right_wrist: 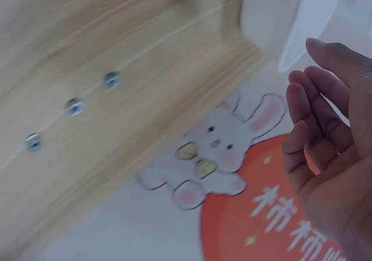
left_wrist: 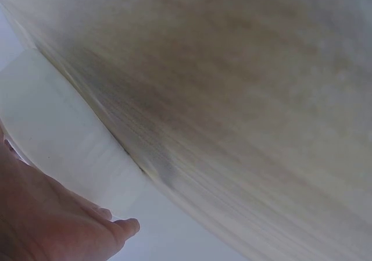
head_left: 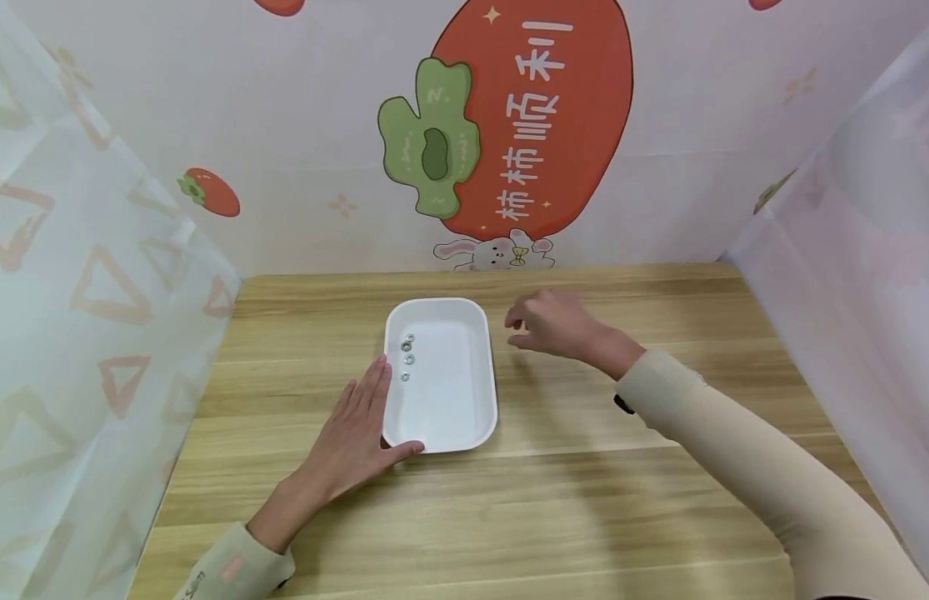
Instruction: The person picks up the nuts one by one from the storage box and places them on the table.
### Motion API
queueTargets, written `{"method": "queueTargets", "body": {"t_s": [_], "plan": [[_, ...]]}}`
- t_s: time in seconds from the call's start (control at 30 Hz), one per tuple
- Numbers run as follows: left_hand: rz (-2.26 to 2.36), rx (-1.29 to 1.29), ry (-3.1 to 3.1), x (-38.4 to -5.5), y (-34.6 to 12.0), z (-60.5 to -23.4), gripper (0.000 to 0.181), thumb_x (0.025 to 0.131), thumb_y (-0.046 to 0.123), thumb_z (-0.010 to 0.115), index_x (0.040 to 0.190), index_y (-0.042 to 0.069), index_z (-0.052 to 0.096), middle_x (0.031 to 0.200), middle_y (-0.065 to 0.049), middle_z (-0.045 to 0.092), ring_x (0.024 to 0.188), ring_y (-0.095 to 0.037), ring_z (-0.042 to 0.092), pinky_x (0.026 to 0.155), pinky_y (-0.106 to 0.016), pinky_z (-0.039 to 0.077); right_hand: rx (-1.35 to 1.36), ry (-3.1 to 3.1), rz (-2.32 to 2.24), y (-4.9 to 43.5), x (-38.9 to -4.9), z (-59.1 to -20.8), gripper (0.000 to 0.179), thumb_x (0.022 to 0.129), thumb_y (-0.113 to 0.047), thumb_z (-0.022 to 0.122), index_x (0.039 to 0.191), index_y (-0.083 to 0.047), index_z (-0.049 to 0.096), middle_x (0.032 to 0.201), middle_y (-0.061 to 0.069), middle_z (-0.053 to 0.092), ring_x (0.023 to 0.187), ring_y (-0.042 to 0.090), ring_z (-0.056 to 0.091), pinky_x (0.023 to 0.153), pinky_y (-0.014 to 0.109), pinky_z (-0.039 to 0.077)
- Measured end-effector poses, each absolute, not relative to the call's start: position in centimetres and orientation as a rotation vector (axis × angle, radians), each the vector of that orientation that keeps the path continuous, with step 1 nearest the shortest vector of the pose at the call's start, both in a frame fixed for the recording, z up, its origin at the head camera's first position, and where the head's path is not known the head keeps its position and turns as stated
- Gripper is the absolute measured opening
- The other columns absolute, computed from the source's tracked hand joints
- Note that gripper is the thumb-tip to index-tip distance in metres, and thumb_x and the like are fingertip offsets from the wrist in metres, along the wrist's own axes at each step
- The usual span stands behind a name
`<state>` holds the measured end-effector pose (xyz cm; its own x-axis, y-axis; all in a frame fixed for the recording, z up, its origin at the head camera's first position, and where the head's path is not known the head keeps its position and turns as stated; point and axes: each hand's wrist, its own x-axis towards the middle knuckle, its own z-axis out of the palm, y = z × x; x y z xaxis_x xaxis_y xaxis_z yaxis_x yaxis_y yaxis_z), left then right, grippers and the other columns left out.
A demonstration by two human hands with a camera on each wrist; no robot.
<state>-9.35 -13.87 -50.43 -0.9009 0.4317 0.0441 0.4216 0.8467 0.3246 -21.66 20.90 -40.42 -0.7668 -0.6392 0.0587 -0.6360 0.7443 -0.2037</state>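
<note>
A white rectangular tray (head_left: pixel 451 433) lies on the wooden table, with several small metal nuts (head_left: pixel 409 360) inside along its left side. My left hand (head_left: pixel 352 446) rests against the tray, straight fingers along the left wall and thumb at the near rim; the left wrist view has the hand (left_wrist: pixel 64 220) beside the white wall. To the right of the tray hovers my right hand (head_left: pixel 557 323), fingers loosely bent and nothing visible between them. Three small shiny metal pieces (right_wrist: pixel 74 106) lie in a row on the table in the right wrist view; the right arm hides them from the head view.
The wooden table (head_left: pixel 494 533) ends at a back wall sheet (head_left: pixel 307 208) printed with a large red persimmon and a rabbit. Pale sheets hang along the left side (head_left: pixel 82 275) and the right side (head_left: pixel 869 250).
</note>
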Motion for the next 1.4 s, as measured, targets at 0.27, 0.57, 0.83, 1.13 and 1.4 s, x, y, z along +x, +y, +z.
{"method": "queueTargets", "body": {"t_s": [0.27, 0.57, 0.83, 1.13, 1.4], "plan": [[0.509, 0.691, 2.997, -9.2, -14.1, -50.4, 0.129, 0.089, 0.079, 0.063, 0.169, 0.001, 0.000, 0.178, -0.015, -0.002, 0.165, -0.029, 0.004, 0.131, -0.057, 0.015, -1.194, 2.796, -0.240, 15.2, -22.1, -39.7, 0.029, 0.089, -0.027, 0.088, 0.115, -0.014, 0.084, 0.103, 0.001, 0.080, 0.088, 0.014, 0.073, 0.076, 0.029, 0.062], [0.501, 0.677, 2.986, -9.1, -14.0, -50.7, 0.130, 0.089, 0.080, 0.061, 0.169, 0.003, -0.005, 0.178, -0.017, 0.000, 0.165, -0.030, 0.003, 0.131, -0.057, 0.015, -1.223, 2.642, -0.057, 9.8, -22.9, -40.6, 0.035, 0.094, -0.030, 0.084, 0.126, -0.016, 0.080, 0.121, 0.001, 0.079, 0.102, 0.018, 0.074, 0.086, 0.030, 0.062], [0.512, 0.684, 2.987, -9.2, -14.0, -50.5, 0.128, 0.089, 0.079, 0.063, 0.169, 0.002, -0.001, 0.178, -0.016, 0.001, 0.165, -0.029, 0.004, 0.131, -0.057, 0.017, -1.267, 2.560, -0.046, 6.6, -23.3, -42.0, 0.032, 0.093, -0.026, 0.084, 0.123, -0.015, 0.081, 0.116, 0.001, 0.080, 0.090, 0.015, 0.071, 0.083, 0.029, 0.061], [0.495, 0.689, 2.991, -9.3, -14.0, -50.5, 0.128, 0.090, 0.079, 0.061, 0.169, 0.004, -0.004, 0.178, -0.015, 0.000, 0.165, -0.027, 0.001, 0.132, -0.055, 0.015, -1.228, 2.530, -0.136, 4.9, -23.6, -44.2, 0.016, 0.091, -0.023, 0.086, 0.106, -0.017, 0.085, 0.097, -0.006, 0.079, 0.078, 0.009, 0.064, 0.073, 0.028, 0.056], [0.483, 0.695, 2.995, -9.3, -14.0, -50.3, 0.126, 0.090, 0.078, 0.062, 0.170, 0.003, -0.002, 0.179, -0.013, -0.002, 0.165, -0.026, 0.001, 0.132, -0.055, 0.015, -1.214, 2.547, -0.110, 4.2, -23.7, -45.4, 0.011, 0.089, -0.019, 0.087, 0.100, -0.019, 0.086, 0.094, -0.006, 0.080, 0.074, 0.009, 0.063, 0.069, 0.028, 0.055]]}}
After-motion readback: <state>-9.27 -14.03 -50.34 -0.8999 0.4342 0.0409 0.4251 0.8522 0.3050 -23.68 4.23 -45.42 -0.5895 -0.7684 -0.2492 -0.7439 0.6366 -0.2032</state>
